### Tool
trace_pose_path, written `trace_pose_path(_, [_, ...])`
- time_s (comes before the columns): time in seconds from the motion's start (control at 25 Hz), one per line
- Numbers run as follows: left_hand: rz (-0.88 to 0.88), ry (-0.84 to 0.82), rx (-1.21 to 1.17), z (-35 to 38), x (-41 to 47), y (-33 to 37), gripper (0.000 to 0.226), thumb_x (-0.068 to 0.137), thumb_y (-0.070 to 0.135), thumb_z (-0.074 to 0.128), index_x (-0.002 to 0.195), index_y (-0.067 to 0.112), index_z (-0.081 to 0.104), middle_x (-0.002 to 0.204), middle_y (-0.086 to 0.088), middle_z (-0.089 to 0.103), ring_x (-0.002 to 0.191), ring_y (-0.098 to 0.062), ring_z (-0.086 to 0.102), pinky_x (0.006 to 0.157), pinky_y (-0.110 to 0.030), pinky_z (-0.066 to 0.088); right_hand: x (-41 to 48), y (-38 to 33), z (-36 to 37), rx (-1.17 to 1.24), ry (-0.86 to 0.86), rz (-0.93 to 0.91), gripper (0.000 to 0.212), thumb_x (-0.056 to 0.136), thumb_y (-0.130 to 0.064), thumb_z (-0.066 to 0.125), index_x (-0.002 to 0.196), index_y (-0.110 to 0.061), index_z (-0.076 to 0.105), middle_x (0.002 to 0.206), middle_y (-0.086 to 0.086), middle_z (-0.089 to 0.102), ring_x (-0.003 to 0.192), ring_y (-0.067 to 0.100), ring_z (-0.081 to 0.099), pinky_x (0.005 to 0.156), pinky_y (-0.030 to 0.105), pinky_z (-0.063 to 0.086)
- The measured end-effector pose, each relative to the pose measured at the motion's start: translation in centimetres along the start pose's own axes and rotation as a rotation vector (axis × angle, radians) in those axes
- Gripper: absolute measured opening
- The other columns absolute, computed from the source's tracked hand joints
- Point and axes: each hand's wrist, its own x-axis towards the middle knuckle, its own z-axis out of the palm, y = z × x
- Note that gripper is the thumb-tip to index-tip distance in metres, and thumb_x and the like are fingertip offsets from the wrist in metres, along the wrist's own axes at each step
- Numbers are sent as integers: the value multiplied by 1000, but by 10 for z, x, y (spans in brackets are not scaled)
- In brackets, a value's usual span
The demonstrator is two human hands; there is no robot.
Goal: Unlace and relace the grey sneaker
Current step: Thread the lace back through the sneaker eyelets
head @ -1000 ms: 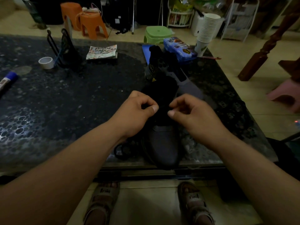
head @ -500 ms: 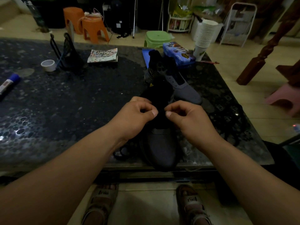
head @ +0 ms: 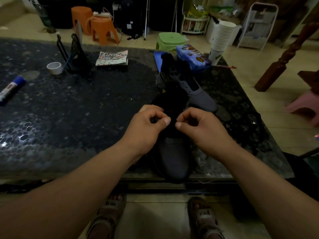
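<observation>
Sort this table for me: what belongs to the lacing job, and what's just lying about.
In the job: grey sneaker at the table edge; left hand and right hand, pinching at its dark lacing.
Lying about: second sneaker, tape roll, blue-capped marker, printed booklet, blue pencil case, paper cup stack, black wire stand.

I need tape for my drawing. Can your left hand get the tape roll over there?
Probably yes: only bare table lies between the left hand and the tape roll. Its fingers are pinching at the grey sneaker, though, so they must let go first.
</observation>
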Motion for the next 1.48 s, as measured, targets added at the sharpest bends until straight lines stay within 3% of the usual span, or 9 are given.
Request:
trace_pose_path(0.12, [-42, 41, -162, 7, -2, -3, 7, 95, 18, 73, 89, 19, 76, 122, 19, 58, 119, 5, 54, 103, -19, 40, -1, -1, 2, 75, 18, 14, 6, 96, -22, 71, 91, -20, 71, 72, -11, 64, 64, -2, 54, 59, 15, 42])
trace_pose_path(0.32, [-79, 61, -308, 17, -7, -4, 11, 94, 15, 72, 86, 21, 77, 128, 17, 59, 126, 2, 53, 110, -24, 38, -1, 0, 8, 41, 66, 10, 8, 92, -15, 76, 90, -19, 69, 83, 6, 69, 69, 4, 56, 63, 18, 46])
trace_pose_path(0.48, [57, 64, -78, 11, -5, -6, 6, 93, 22, 75, 89, 24, 79, 124, 17, 58, 120, 5, 53, 102, -14, 40, -1, 1, 5, 135, 30, 51, 9, 92, -15, 77, 95, -19, 69, 80, -3, 67, 71, 2, 59, 68, 18, 48])
trace_pose_path(0.68, [312, 158, 357, 10, -6, -12, 7, 95, 33, 71, 98, 29, 77, 114, 20, 57, 115, -11, 52, 101, -42, 46, 0, -4, 3, -154, 137, -42, 11, 93, -33, 75, 86, -27, 68, 74, -9, 67, 68, 1, 60, 59, 15, 44])
trace_pose_path(0.84, [356, 116, 452, 4, -4, -11, 7, 95, 31, 70, 97, 24, 69, 115, 13, 57, 113, -15, 52, 98, -49, 47, 1, -3, 4, -248, 145, -65, 11, 93, -35, 73, 85, -30, 68, 73, -12, 66, 70, 2, 61, 60, 20, 43])
trace_pose_path(0.96, [379, 59, 417, -2, 0, -14, 5, 95, 26, 68, 99, 23, 67, 116, 12, 55, 115, -12, 54, 101, -43, 47, 2, -1, 4, -226, 136, -55, 10, 92, -33, 75, 85, -29, 69, 72, -12, 67, 68, 1, 62, 58, 19, 44])
trace_pose_path(1.16, [262, 13, 244, -6, 0, -9, 10, 97, 16, 70, 98, 25, 73, 119, 10, 54, 115, 13, 48, 94, 1, 31, 5, 4, 7, -89, 122, 1, 6, 91, -26, 77, 86, -26, 73, 73, -8, 69, 65, 0, 60, 58, 16, 45])
trace_pose_path(1.36, [107, 44, 60, 6, 0, -6, 17, 96, 16, 72, 89, 31, 72, 117, 15, 51, 109, 18, 49, 90, 1, 35, 6, 4, 9, 89, 50, 59, 8, 90, -19, 79, 87, -21, 71, 72, -4, 65, 63, 3, 55, 60, 21, 45])
trace_pose_path(1.48, [100, 21, 118, 5, 1, -3, 14, 97, 19, 70, 90, 30, 72, 117, 15, 49, 112, 9, 50, 89, 2, 34, 8, -2, 5, -25, 2, 1, 9, 94, -23, 74, 90, -20, 67, 73, -1, 70, 61, 3, 55, 57, 20, 44])
